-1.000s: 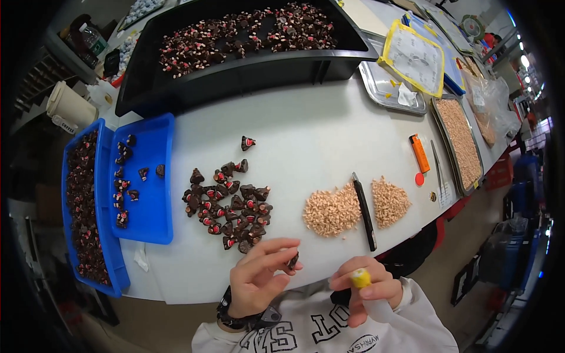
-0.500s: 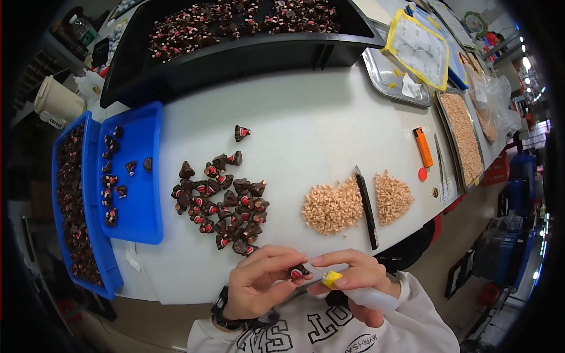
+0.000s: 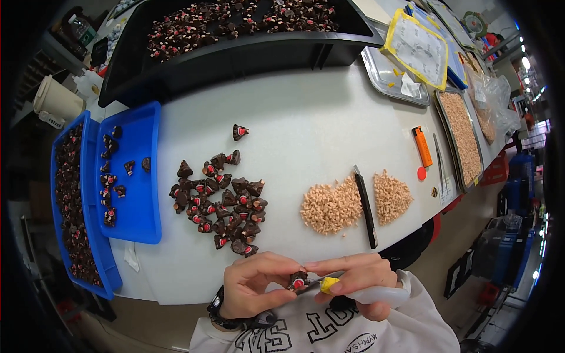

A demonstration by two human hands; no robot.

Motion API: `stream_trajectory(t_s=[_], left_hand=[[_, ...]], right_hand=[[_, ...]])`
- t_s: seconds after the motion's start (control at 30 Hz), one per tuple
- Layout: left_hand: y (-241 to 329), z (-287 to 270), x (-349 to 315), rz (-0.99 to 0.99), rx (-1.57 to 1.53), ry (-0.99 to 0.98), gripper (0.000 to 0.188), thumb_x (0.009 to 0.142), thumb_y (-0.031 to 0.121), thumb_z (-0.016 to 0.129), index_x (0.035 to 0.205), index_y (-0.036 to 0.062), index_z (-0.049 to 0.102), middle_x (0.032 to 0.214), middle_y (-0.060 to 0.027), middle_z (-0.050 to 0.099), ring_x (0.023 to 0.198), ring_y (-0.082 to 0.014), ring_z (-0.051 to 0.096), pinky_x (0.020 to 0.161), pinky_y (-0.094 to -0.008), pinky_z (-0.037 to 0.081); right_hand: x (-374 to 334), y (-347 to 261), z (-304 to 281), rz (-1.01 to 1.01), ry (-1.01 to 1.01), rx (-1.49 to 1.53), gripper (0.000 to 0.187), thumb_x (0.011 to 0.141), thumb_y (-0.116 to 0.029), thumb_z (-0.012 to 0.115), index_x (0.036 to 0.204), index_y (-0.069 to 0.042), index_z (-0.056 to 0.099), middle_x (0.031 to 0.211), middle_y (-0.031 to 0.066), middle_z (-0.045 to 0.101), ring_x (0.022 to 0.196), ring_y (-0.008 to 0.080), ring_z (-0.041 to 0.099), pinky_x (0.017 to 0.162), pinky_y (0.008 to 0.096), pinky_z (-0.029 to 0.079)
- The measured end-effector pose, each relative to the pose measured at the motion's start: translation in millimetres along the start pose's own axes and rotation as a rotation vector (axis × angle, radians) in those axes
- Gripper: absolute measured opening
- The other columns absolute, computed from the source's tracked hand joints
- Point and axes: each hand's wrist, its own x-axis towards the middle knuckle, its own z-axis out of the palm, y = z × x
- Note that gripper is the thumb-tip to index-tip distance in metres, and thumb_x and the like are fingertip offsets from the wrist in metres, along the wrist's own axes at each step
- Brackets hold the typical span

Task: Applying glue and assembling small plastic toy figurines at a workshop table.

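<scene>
Between the thumb and fingers of my left hand (image 3: 256,286) is a small dark brown figurine (image 3: 299,280) with a red and white patch. My right hand (image 3: 362,279) is closed around a whitish translucent bottle-like tool (image 3: 382,296) with a yellow wrapped part (image 3: 329,286) and a thin grey tip pointing at the figurine. My right index fingertip reaches the figurine's top. Further left on the table lies a pile of similar figurines (image 3: 223,206), with a lone one (image 3: 239,132) beyond it. Beyond my right hand are two heaps of small beige pieces (image 3: 331,209) (image 3: 393,199) with a black craft knife (image 3: 365,209) between them.
A blue tray (image 3: 138,194) with several figurines stands left, beside a full blue bin (image 3: 97,259). A large black tub (image 3: 235,62) spans the back. At the right are an orange lighter (image 3: 422,147), tweezers (image 3: 440,156), a tray of beige pieces (image 3: 462,132) and a metal tray (image 3: 379,73).
The figurine in my left hand has turned, its red patch lower and more to the front. My right index finger has straightened toward it, and the tool's tip sits closer to it.
</scene>
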Motion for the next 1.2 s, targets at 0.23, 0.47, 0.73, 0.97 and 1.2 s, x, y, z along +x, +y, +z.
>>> stream_trajectory(t_s=[0.23,0.47,0.73,0.97,1.2], left_hand=[[0.8,-1.8,2.5,0.058,0.060,-0.026,0.037,0.071,-0.010,0.070,0.107,-0.0084,0.061,0.104,-0.0215,0.062,0.093,-0.0250,0.064,0.077,-0.0339,0.057],[2.2,-1.7,2.1,0.056,0.070,-0.024,0.037,0.071,-0.010,0.070,0.107,-0.0077,0.061,0.104,-0.0214,0.062,0.093,-0.0255,0.064,0.077,-0.0335,0.057],[0.8,-2.0,0.8,0.032,0.007,-0.052,0.037,0.074,-0.011,0.067,0.110,-0.0081,0.059,0.108,-0.0214,0.059,0.097,-0.0269,0.063,0.079,-0.0364,0.056],[5.5,-1.6,-6.7,-0.095,-0.135,0.001,0.035,0.078,-0.010,0.064,0.112,-0.0106,0.054,0.108,-0.0211,0.059,0.099,-0.0257,0.062,0.085,-0.0366,0.053],[3.5,-2.0,-4.6,-0.112,-0.176,-0.016,0.034,0.079,-0.009,0.063,0.112,-0.0113,0.053,0.108,-0.0203,0.058,0.099,-0.0248,0.062,0.087,-0.0362,0.051]], right_hand=[[3.3,-4.9,7.6,0.024,0.033,-0.004,0.051,0.097,-0.044,0.036,0.096,0.003,0.056,0.065,0.0208,0.065,0.091,0.0471,0.063,0.062,0.0452,0.057],[7.9,-7.5,-1.7,0.014,-0.064,-0.059,0.046,0.098,-0.040,0.037,0.098,0.002,0.055,0.069,0.0196,0.066,0.093,0.0466,0.063,0.065,0.0424,0.057],[4.3,-4.6,5.1,0.000,0.013,-0.004,0.045,0.098,-0.039,0.038,0.095,0.002,0.056,0.071,0.0199,0.066,0.092,0.0470,0.063,0.067,0.0458,0.057],[13.5,-15.7,-2.0,0.002,-0.161,-0.025,0.048,0.097,-0.043,0.040,0.096,0.002,0.059,0.075,0.0169,0.067,0.096,0.0462,0.062,0.071,0.0447,0.057],[11.3,-18.2,-6.6,0.072,-0.238,-0.087,0.047,0.097,-0.042,0.038,0.101,0.000,0.059,0.078,0.0175,0.068,0.098,0.0468,0.061,0.073,0.0448,0.056]])
